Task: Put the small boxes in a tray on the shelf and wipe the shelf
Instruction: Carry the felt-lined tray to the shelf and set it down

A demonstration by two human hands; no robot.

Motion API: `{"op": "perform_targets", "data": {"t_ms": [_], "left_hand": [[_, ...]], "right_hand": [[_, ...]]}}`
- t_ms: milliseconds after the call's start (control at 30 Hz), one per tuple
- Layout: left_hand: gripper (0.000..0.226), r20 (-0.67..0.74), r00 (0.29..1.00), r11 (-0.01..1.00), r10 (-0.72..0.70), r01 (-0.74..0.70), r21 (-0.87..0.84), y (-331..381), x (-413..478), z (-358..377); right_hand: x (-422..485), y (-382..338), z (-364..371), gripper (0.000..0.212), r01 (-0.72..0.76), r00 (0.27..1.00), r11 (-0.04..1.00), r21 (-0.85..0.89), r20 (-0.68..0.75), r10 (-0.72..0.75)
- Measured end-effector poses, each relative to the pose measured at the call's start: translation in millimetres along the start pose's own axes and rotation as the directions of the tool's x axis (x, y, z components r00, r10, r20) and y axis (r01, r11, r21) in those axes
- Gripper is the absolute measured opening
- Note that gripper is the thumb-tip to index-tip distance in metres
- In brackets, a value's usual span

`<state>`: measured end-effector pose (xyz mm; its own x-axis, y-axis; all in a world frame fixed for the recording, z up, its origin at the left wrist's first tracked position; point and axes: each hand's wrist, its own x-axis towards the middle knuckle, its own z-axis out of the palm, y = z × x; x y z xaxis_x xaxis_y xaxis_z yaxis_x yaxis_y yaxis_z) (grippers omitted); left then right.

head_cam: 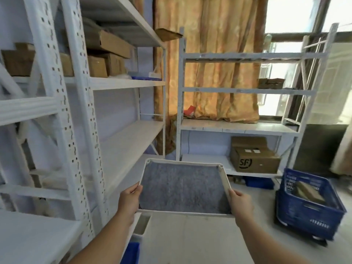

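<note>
I hold a white-rimmed tray (224, 180) with a grey fuzzy lining in front of me, tilted a little. My left hand (129, 199) grips its left edge and my right hand (241, 203) grips its right edge. The tray carries no boxes. Small brown boxes (271, 83) sit on the far shelf unit (240, 91) by the window. To my left stands a white shelf unit (125, 83) with cardboard boxes (106, 60) on an upper level and bare levels below.
A blue crate (308, 208) with brown packages inside stands on the floor at the right. A large cardboard box (255, 161) sits on the far unit's low shelf. An orange curtain (209, 54) hangs behind. A blue bin (130, 253) lies near my left arm.
</note>
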<state>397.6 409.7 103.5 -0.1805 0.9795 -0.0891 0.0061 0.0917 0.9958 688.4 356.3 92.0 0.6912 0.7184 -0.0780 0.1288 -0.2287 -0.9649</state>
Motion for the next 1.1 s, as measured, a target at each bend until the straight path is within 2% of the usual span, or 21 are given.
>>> {"op": "perform_targets", "data": {"t_ms": [233,467,633,767,1100], "left_hand": [[0.037,0.114,0.993,1.000,0.015,-0.015,-0.001,26.2,24.0,120.8],[0.039,0.174,0.984,0.999,0.045,-0.047,0.008,54.4,71.5,193.5],[0.040,0.176,0.982,0.997,0.072,-0.063,-0.052,70.0,115.5,228.5],[0.042,0.181,0.979,0.992,0.090,-0.072,-0.103,79.3,153.2,250.5],[0.044,0.254,0.963,0.994,0.091,-0.073,-0.081,105.0,280.4,308.6]], "right_hand": [[91.3,-14.0,-73.4,0.030,-0.023,0.994,0.999,0.034,-0.110,0.026],[163.0,-47.1,-106.1,0.032,0.015,0.987,0.999,0.042,-0.158,-0.008],[210.1,-72.0,-101.6,0.032,0.082,0.985,0.996,0.042,-0.155,-0.074],[241.0,-91.0,-85.8,0.031,0.075,0.982,0.997,0.014,-0.176,-0.071],[335.6,-127.3,-34.6,0.027,0.109,0.962,0.994,-0.028,-0.248,-0.113]]}}
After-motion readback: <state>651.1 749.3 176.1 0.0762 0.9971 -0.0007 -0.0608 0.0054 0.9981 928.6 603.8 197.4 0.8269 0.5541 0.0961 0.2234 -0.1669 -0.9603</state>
